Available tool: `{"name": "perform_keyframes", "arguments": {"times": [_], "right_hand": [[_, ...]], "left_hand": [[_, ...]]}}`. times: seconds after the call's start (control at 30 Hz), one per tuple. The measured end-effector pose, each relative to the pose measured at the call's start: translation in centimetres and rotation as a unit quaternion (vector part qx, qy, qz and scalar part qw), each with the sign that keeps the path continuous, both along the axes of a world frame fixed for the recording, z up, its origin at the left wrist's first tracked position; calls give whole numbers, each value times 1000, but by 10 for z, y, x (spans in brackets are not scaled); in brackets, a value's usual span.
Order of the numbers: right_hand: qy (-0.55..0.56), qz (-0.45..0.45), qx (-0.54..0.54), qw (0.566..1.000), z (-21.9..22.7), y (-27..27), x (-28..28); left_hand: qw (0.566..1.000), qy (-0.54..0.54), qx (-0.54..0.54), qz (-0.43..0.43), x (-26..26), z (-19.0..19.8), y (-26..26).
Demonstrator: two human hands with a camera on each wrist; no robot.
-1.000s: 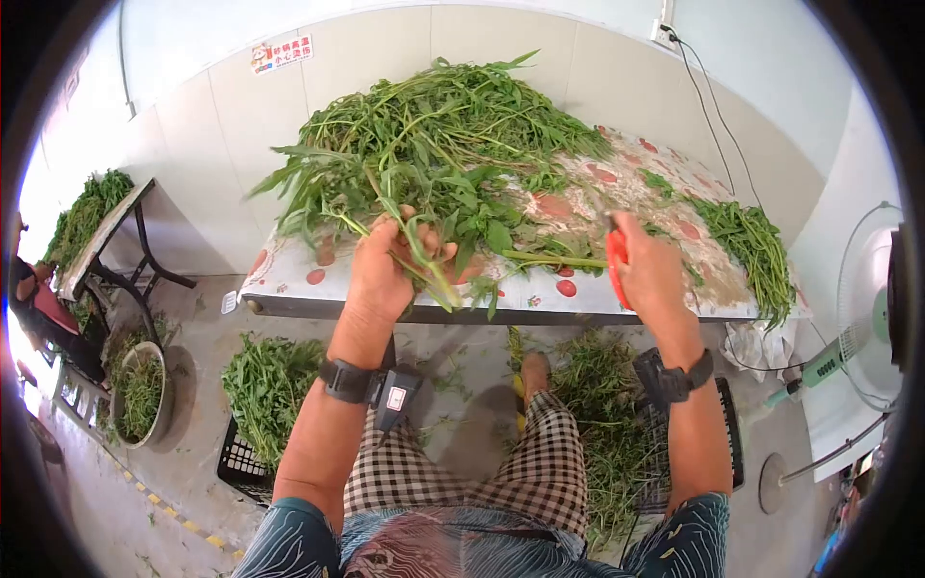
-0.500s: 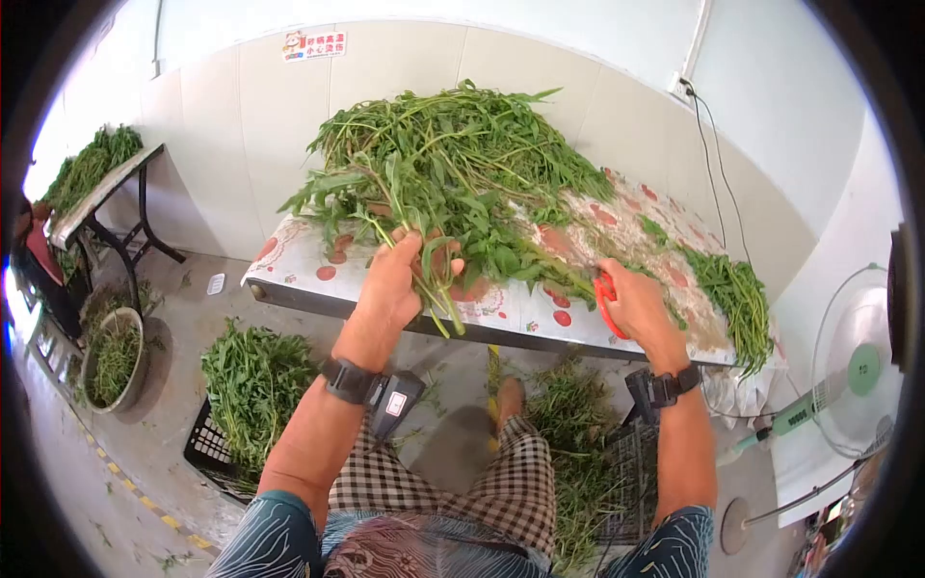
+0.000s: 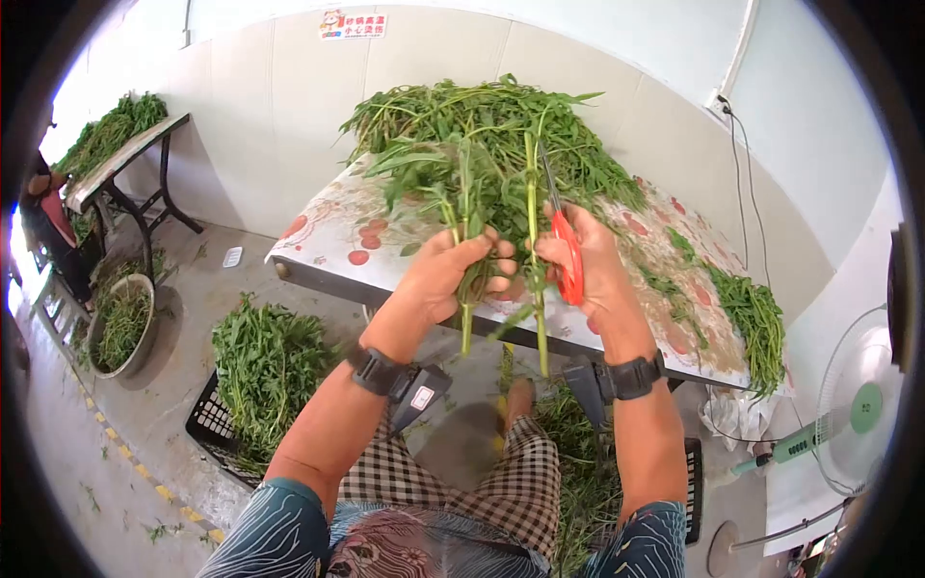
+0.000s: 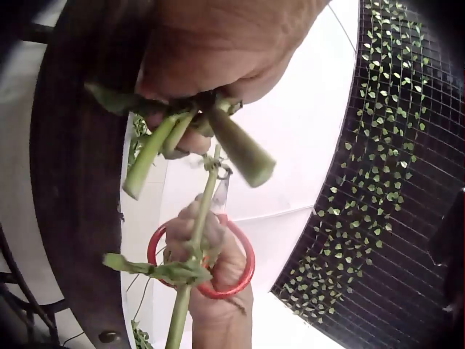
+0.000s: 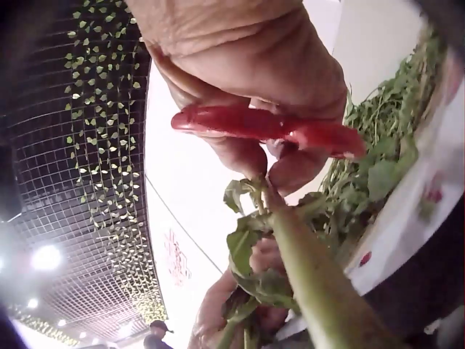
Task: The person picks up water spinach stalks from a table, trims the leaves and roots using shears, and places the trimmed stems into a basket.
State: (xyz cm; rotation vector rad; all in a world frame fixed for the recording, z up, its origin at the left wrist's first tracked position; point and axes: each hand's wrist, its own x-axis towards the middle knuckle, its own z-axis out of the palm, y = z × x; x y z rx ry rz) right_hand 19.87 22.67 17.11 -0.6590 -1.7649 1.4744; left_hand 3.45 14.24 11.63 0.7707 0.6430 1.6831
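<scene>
In the head view my left hand grips a small bunch of leafy green stems, whose cut ends poke out below the fist. Close on its right, my right hand holds red-handled scissors, the blades pointing up and away. The same hand pinches one long, thick green stem between thumb and fingers, upright beside the bunch. The right wrist view shows that stem running toward the camera below the red handles. Both hands are above the table's front edge.
A large heap of greens covers the back of the patterned tablecloth. A smaller pile lies at the right end. Below stand a crate of greens and, farther left, a tub. A fan stands at right.
My right hand has lifted a thick stem off the table and brought it, with the scissors, leftward beside my left hand. The left hand keeps its bunch, now held more upright.
</scene>
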Motion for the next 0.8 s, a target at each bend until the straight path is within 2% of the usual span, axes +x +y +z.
{"name": "perform_keyframes", "arguments": {"times": [0.07,0.1,0.23,0.33,0.43,0.53,0.63,0.67,0.77,0.8], "right_hand": [[67,-6,-44,997,-5,3,-19],[64,-34,-39,997,-6,4,-25],[-22,-23,8,999,-4,-4,-32],[-40,-19,78,996,-9,-2,-35],[-1,-28,39,999,-9,-8,-29],[26,-39,3,999,-12,-11,-17],[8,-46,17,999,-15,-16,-8],[-4,-49,29,998,-16,-18,-6],[52,-42,25,997,-25,-33,-14],[49,-40,58,996,-28,-36,-19]], "left_hand": [[1000,12,-6,-22,1,4,-2],[999,41,2,-21,-1,1,0],[997,67,29,-11,2,-3,4],[991,111,70,11,6,-2,4],[984,169,44,26,3,2,3],[998,54,13,22,-2,-7,8],[1000,3,21,7,-3,-9,9],[999,8,32,5,-1,-9,9],[998,7,64,-9,5,-5,5],[997,-6,70,-1,7,-6,7]]}}
